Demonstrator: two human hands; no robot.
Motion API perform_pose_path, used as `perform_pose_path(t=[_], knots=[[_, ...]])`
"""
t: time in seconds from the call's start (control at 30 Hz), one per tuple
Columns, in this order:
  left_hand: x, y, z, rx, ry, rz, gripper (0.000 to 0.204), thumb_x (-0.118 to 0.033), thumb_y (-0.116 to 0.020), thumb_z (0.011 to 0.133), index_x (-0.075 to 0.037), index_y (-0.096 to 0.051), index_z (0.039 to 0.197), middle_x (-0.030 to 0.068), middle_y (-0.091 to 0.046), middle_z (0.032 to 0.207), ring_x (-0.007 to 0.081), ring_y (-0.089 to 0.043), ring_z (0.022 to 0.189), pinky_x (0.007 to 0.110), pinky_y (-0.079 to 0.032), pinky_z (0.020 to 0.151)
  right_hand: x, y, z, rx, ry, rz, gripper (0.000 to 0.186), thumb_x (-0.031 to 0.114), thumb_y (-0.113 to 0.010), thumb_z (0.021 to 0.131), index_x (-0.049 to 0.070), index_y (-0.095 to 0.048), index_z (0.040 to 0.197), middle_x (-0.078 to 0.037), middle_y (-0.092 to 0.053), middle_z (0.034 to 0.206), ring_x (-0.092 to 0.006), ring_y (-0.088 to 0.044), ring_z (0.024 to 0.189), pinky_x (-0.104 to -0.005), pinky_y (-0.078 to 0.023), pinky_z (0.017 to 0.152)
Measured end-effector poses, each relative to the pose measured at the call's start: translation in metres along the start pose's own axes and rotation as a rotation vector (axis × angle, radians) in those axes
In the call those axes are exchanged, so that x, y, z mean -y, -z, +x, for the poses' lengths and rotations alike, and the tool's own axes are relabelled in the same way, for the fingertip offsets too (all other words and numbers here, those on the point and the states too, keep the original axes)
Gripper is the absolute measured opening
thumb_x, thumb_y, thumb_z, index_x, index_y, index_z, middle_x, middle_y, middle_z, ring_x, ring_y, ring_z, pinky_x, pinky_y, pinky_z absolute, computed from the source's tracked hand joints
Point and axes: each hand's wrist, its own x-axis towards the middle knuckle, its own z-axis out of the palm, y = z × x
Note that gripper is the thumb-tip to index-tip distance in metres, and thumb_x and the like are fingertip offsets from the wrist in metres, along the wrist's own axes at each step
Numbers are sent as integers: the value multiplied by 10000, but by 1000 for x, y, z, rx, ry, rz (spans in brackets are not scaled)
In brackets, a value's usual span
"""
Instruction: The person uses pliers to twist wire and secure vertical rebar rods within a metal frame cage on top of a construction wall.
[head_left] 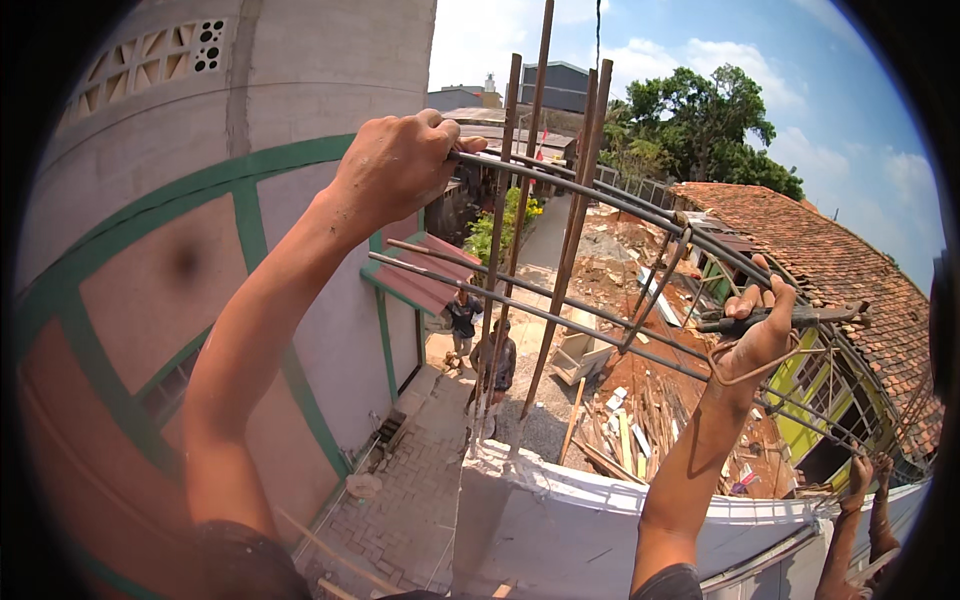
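A long cage of steel rebar, tied with bent square stirrups, slants across the view in front of me. At its upper left end my left hand is closed around a bar. My right hand is closed on dark-handled pincers, against the cage further right; a loose-looking stirrup loop lies about its wrist. Between my hands, several rusty upright rebars rise from the wall top, and the cage's bars cross them. At lower right, another person's hands hold up the cage's far end.
Below stands a pale wall with a rough top edge. A green-trimmed building is close on the left. Two people stand on the ground below, near scrap timber. A tiled roof lies to the right.
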Motion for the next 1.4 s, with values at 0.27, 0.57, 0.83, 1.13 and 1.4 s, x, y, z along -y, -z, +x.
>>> perform_pose_path(t=[0.27, 0.57, 0.83, 1.13, 1.4], knots=[[-37, -28, -101, -6, 42, -288, 250, -151, -762, 804, -22, -685, 1004, 158, -705, 999, 305, -693, 734, 384, -566, 669, -37, 43, -73, -203, -45, 22, 401, 162, -511, 953, -47, -476, 1294, -156, -665, 1031, -64, -436, 499, -214, -420, 470], [-66, -29, -137, 107, 136, -392, 621, -326, -691, 744, -12, -626, 1275, 203, -694, 1107, 291, -668, 727, 360, -529, 690, -40, 79, -114, -90, -216, -113, 465, 148, -512, 978, -70, -420, 1379, -204, -629, 1233, -44, -443, 520, -198, -426, 492], [-91, -47, -168, -46, 213, -296, 491, -412, -661, 880, -45, -696, 1204, 179, -740, 1030, 237, -652, 619, 310, -461, 552, -41, 91, -134, -126, -243, -132, 519, 134, -522, 968, -85, -377, 1415, -249, -605, 1295, -59, -481, 548, -206, -434, 511], [-102, -51, -179, -33, 366, -253, 412, -251, -575, 817, -46, -714, 1146, 112, -741, 1097, 216, -581, 556, 316, -439, 552, -38, 95, -141, -141, -296, -221, 511, 186, -513, 981, -62, -416, 1417, -263, -579, 1351, -54, -421, 527, -208, -411, 517], [-75, -31, -131, 173, 53, -136, 469, -373, -579, 901, -39, -698, 1208, 111, -670, 1295, 291, -652, 1058, 371, -533, 856, 31, 81, -180, 34, -510, -665, 193, 161, -658, 943, 1, -555, 977, -13, -525, 610, -62, -424, 420, -212, -335, 385]])
